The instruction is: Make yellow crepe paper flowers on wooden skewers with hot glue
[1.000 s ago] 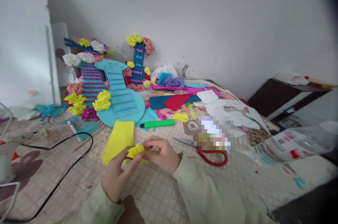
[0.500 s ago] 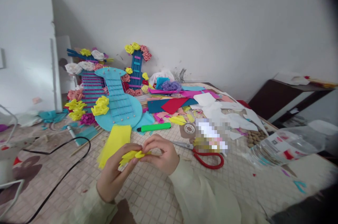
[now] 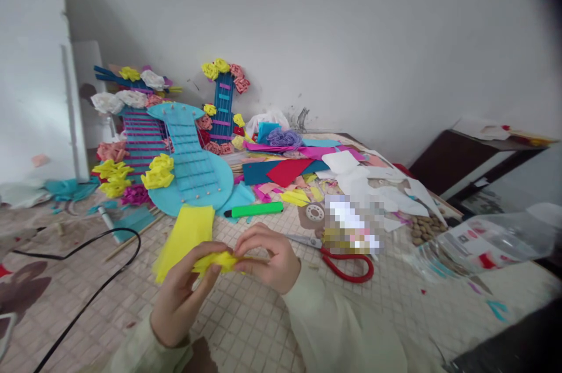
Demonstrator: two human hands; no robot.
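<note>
Both hands meet over the tabletop around a gathered piece of yellow crepe paper. My left hand is closed, with thumb and fingers pinching the paper's left part. At its right end, my right hand pinches the paper between thumb and fingertips, which partly hide it. Just behind the left hand lies a flat yellow crepe paper sheet. A green marker rests beyond the hands. Scissors with red handles lie right of my right hand.
Behind stand a light-blue guitar-shaped board with strings and a dark-blue piece trimmed with paper flowers. Coloured paper scraps spread across the back. A clear plastic bottle lies at right. A black cable curves at left.
The yellow paper between my hands looks more bunched and rounded than before. My left hand has shifted slightly left, and the whole view has turned a little to the right.
</note>
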